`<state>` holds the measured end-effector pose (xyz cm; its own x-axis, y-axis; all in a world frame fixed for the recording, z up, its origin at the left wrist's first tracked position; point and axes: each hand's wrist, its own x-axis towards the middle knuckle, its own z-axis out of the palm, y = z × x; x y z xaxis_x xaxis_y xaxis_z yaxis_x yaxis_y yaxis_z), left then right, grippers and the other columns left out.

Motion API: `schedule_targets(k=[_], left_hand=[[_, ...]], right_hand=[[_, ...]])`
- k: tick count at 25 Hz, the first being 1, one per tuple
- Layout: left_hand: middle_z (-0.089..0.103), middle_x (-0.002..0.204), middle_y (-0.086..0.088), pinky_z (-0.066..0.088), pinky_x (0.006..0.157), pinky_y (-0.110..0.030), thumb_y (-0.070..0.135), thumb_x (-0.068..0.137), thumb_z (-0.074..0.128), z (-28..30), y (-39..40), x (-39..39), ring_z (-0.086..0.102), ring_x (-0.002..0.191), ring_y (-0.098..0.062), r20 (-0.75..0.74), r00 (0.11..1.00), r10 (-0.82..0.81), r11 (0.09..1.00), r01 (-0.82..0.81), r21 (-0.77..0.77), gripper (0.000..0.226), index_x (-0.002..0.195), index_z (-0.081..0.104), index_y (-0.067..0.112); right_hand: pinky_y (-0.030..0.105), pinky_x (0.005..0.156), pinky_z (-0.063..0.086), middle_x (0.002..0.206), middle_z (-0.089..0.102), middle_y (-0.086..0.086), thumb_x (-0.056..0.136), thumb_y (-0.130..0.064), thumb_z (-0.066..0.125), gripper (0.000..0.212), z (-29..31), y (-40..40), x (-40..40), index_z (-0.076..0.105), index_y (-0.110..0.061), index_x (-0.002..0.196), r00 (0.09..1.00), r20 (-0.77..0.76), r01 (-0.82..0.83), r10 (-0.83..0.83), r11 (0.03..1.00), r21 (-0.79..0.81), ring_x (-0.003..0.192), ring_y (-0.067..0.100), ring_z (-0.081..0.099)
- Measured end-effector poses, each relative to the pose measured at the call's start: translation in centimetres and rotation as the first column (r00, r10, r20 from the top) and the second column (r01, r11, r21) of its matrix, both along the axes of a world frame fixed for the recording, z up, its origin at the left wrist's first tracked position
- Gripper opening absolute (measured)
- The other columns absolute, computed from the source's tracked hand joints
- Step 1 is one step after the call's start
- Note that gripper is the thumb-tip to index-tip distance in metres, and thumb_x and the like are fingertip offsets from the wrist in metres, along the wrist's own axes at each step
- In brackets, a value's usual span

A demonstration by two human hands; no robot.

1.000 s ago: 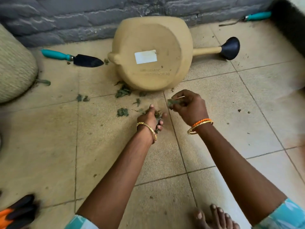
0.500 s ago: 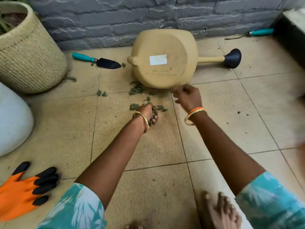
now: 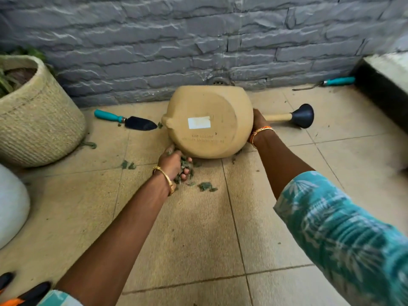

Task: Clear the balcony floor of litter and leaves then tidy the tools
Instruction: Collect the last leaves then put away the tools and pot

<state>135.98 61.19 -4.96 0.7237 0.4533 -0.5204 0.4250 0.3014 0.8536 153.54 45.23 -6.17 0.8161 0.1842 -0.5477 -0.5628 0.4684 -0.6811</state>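
There, through the head camera, our left hand (image 3: 174, 161) clutched a wad of leaves (image 3: 184, 166) low over the tiled floor (image 3: 198, 239), beside the tipped watering can (image 3: 209, 122); our right hand (image 3: 258, 123) pressed its far side, fingers hidden, grip impossible to tell; loose leaf scraps (image 3: 206, 186) lay nearby
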Motion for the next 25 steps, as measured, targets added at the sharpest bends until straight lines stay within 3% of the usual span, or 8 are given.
schedule_targets(k=[3, 6, 11, 14, 16, 19, 21, 25], left_hand=[[0.049, 0.066, -0.002, 0.025, 0.034, -0.011, 0.006, 0.097, 0.03, -0.1, -0.1, 0.3, 0.035, 0.033, -0.006, 0.06, 0.998, -0.021, 1.0, 0.022, -0.019, 0.049, 0.136, 0.042, 0.033], [0.051, 0.068, -0.002, 0.025, 0.033, -0.012, 0.009, 0.099, 0.034, 1.1, -0.7, 1.7, 0.036, 0.034, -0.006, 0.114, 0.992, -0.052, 0.999, 0.053, -0.008, 0.053, 0.142, 0.033, 0.041], [0.056, 0.072, -0.003, 0.028, 0.032, -0.012, 0.014, 0.1, 0.041, 2.1, -3.5, 3.0, 0.04, 0.034, -0.006, -0.003, 0.979, -0.202, 0.979, 0.202, 0.019, 0.031, 0.127, 0.055, 0.014], [0.056, 0.072, -0.002, 0.028, 0.032, -0.012, 0.013, 0.099, 0.043, 1.1, -4.9, 2.4, 0.04, 0.033, -0.006, -0.082, 0.967, -0.24, 0.969, 0.244, 0.046, 0.027, 0.116, 0.063, 0.01], [0.056, 0.071, -0.003, 0.028, 0.032, -0.012, 0.012, 0.098, 0.044, 0.5, -5.4, 2.0, 0.04, 0.032, -0.006, -0.126, 0.963, -0.239, 0.968, 0.247, 0.054, 0.025, 0.11, 0.065, 0.008], [0.058, 0.071, -0.003, 0.03, 0.032, -0.012, 0.01, 0.096, 0.048, -0.2, -5.3, 1.3, 0.041, 0.03, -0.006, -0.192, 0.96, -0.206, 0.971, 0.224, 0.078, 0.021, 0.104, 0.067, 0.007], [0.058, 0.071, -0.004, 0.031, 0.032, -0.012, 0.009, 0.095, 0.048, -0.2, -5.1, 0.8, 0.041, 0.029, -0.007, -0.231, 0.956, -0.183, 0.974, 0.208, 0.09, 0.019, 0.098, 0.067, 0.006], [0.053, 0.067, -0.004, 0.031, 0.031, -0.013, 0.018, 0.098, 0.05, -0.5, -4.5, -0.5, 0.041, 0.03, -0.008, -0.253, 0.957, -0.146, 0.979, 0.176, 0.101, 0.027, 0.077, 0.065, 0.011]], right_hand=[[0.024, 0.051, 0.042, 0.048, 0.055, 0.0, 0.089, -0.02, 0.05, 0.022, -0.1, 0.1, 2.2, 0.046, -0.012, 0.069, 0.996, -0.002, 0.09, -0.09, 0.996, -0.029, 0.052, 0.017, 0.049], [0.026, 0.056, 0.047, 0.062, 0.055, 0.002, 0.084, -0.023, 0.058, 0.018, 0.1, -1.4, 3.6, 0.046, -0.014, 0.074, 0.976, -0.008, 0.218, -0.218, 0.976, -0.027, 0.057, 0.018, 0.052], [0.028, 0.051, 0.051, 0.075, 0.061, 0.001, 0.077, -0.029, 0.066, 0.02, -0.7, -7.6, 6.7, 0.049, -0.018, 0.079, 0.867, -0.05, 0.494, -0.496, 0.868, -0.058, 0.063, 0.017, 0.06], [0.029, 0.049, 0.048, 0.079, 0.062, 0.0, 0.078, -0.035, 0.063, 0.022, -0.9, -11.6, 6.8, 0.047, -0.019, 0.076, 0.769, -0.067, 0.617, -0.635, 0.766, -0.177, 0.062, 0.016, 0.059], [0.032, 0.057, 0.049, 0.075, 0.059, -0.003, 0.079, -0.04, 0.062, 0.024, -0.7, -13.5, 6.0, 0.048, -0.02, 0.08, 0.708, -0.069, 0.671, -0.702, 0.7, -0.245, 0.066, 0.016, 0.058], [0.036, 0.073, 0.05, 0.075, 0.054, -0.004, 0.081, -0.049, 0.059, 0.033, 0.0, -14.8, 4.9, 0.053, -0.019, 0.093, 0.688, -0.066, 0.685, -0.722, 0.677, -0.267, 0.079, 0.019, 0.059], [0.03, 0.066, 0.051, 0.08, 0.057, -0.003, 0.084, -0.057, 0.052, 0.05, 0.3, -15.2, 4.0, 0.056, -0.014, 0.11, 0.702, -0.093, 0.675, -0.706, 0.701, -0.229, 0.077, 0.018, 0.059], [0.02, 0.058, 0.042, 0.084, 0.059, 0.003, 0.091, -0.051, 0.035, 0.051, -0.4, -13.6, -0.7, 0.057, -0.007, 0.102, 0.824, -0.196, 0.544, -0.532, 0.839, 0.012, 0.066, 0.018, 0.049]])
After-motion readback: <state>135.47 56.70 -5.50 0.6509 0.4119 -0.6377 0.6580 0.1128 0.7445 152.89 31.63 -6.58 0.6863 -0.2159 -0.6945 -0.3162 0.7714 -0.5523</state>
